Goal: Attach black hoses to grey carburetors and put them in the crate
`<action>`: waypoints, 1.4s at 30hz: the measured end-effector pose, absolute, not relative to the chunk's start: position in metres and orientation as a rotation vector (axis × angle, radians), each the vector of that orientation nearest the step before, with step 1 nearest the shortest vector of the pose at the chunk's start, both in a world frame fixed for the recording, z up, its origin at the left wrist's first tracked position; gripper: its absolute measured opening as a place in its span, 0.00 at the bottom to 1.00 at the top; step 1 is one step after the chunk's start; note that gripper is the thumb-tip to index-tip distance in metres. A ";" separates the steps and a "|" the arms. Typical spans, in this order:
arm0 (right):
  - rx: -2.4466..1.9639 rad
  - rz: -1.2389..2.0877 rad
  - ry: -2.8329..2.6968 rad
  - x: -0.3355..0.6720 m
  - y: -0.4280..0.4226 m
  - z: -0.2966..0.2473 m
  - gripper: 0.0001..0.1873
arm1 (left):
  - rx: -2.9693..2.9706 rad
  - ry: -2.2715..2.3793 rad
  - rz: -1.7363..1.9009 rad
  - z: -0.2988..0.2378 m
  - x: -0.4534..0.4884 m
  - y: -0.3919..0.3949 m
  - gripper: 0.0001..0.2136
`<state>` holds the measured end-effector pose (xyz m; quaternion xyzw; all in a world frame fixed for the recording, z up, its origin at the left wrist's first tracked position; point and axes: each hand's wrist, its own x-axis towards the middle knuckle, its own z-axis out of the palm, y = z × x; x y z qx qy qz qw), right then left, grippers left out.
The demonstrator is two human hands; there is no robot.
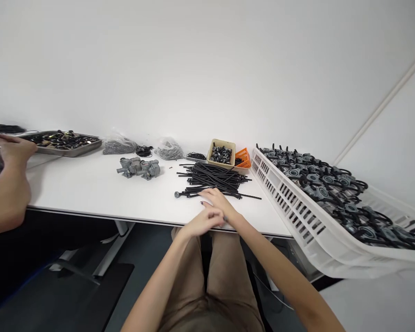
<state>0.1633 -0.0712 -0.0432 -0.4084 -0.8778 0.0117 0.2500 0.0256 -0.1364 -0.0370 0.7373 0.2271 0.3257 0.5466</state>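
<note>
My left hand (204,223) is near the table's front edge, its fingers curled against my right wrist. A small grey bit shows beside its fingertips, too small to name. My right hand (218,202) crosses just beyond it, fingers stretched out to the left. Its fingertips are at the near side of a pile of thin black rubber hoses (214,177); whether they touch it I cannot tell. One hose with a round grey fitting (177,194) on its end lies left of my fingers. Grey metal carburetor-like parts (139,168) stand together further left.
On the right, a white plastic crate (287,196) is full of grey parts with black hoses. Behind the pile are a cream bin (214,160) and an orange basket (245,157). Plastic bags (119,144) and a metal tray (76,151) line the wall. Another person's arm (12,184) reaches in from the left.
</note>
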 end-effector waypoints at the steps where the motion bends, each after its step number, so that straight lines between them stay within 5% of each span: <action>1: -1.098 0.017 -2.415 0.154 -0.073 -0.046 0.20 | 1.774 0.462 0.666 -0.035 0.023 -0.147 0.12; 6: -1.190 -0.019 -2.397 0.115 -0.067 -0.051 0.20 | 1.841 0.541 0.502 -0.020 -0.009 -0.172 0.13; 10: -1.263 -0.051 -2.408 0.085 -0.055 -0.048 0.21 | 1.921 0.880 0.812 -0.007 -0.053 -0.160 0.14; 15: -1.179 -0.041 -2.407 0.063 -0.059 -0.037 0.11 | 1.755 1.190 1.050 -0.005 -0.123 -0.140 0.17; 19: -1.020 0.265 -2.099 0.069 -0.075 -0.034 0.11 | 1.600 1.636 1.282 -0.021 -0.178 -0.100 0.20; 25: -0.959 0.643 -1.668 0.107 -0.097 -0.042 0.11 | 1.645 2.366 0.927 -0.033 -0.202 -0.030 0.24; 32: -1.003 0.874 -1.466 0.168 -0.106 -0.061 0.16 | 1.856 2.410 0.626 -0.021 -0.184 -0.009 0.20; 42: -0.966 1.008 -1.129 0.207 -0.129 -0.053 0.19 | 2.204 2.359 0.570 -0.008 -0.113 -0.086 0.22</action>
